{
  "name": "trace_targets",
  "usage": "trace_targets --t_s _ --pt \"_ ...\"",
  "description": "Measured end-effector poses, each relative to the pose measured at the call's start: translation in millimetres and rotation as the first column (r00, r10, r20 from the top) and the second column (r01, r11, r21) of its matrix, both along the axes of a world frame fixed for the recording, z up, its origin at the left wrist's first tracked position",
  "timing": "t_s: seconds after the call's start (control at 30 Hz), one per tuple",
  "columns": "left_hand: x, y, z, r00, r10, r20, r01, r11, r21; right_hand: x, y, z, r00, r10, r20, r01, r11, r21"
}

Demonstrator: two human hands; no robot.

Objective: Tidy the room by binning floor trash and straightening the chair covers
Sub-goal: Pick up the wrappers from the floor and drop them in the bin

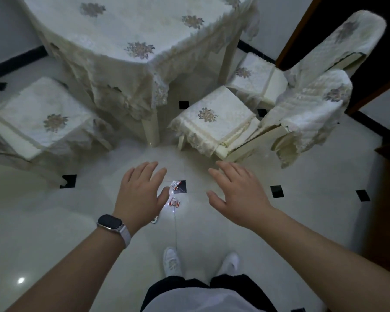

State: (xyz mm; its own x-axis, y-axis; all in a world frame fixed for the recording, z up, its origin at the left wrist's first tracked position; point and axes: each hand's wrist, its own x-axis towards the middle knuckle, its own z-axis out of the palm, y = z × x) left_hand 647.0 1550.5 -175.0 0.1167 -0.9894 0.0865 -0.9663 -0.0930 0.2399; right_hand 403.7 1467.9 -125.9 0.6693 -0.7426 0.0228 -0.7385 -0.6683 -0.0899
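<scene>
Trash here is a few crumpled red-and-white wrappers (175, 201) on the floor (77, 221), just out from the table's (122, 30) corner leg and well in from the floor's dark border edge. One scrap pokes out beside the left wrist.

Left hand (140, 194) and right hand (236, 194) both hover above them, grip apart on each, fingers spread, holding nothing.

My guess is the wrappers weigh next to nothing. They look thin and crinkly, and they'll probably skate on that glossy tile if nudged, so I'd pinch a raised crumpled edge rather than try to scoop.

The cover (313, 104) on the near chair's back hangs crooked. It looks soft, quilted and floppy, so I'd take it by both top corners.
</scene>
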Motion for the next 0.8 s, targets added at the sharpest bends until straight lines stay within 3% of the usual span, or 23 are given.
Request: trace_targets --t_s 0.2,0.4,0.6,0.8 --pt "-8.8 -25.8 -44.9 0.991 0.125 -0.043 -0.121 0.989 0.082 17.4 -57.0 -58.2 0.989 0.120 0.085 -0.123 0.992 0.028" --pt "-15.1 -44.0 -134.5 0.946 0.317 -0.063 -0.306 0.941 0.143 29.4 -115.6 -161.2 0.969 0.222 0.112 -0.235 0.965 0.118" --pt "-7.9 -54.2 -279.5 0.891 0.442 -0.107 -0.418 0.889 0.185 55.3 -154.4 -303.0 0.932 0.324 0.160 -0.351 0.919 0.180" --pt "8.1 -40.6 -464.8 0.826 0.543 -0.149 -0.494 0.826 0.271 71.4 -153.6 -487.2 0.911 0.392 0.128 -0.412 0.872 0.264"
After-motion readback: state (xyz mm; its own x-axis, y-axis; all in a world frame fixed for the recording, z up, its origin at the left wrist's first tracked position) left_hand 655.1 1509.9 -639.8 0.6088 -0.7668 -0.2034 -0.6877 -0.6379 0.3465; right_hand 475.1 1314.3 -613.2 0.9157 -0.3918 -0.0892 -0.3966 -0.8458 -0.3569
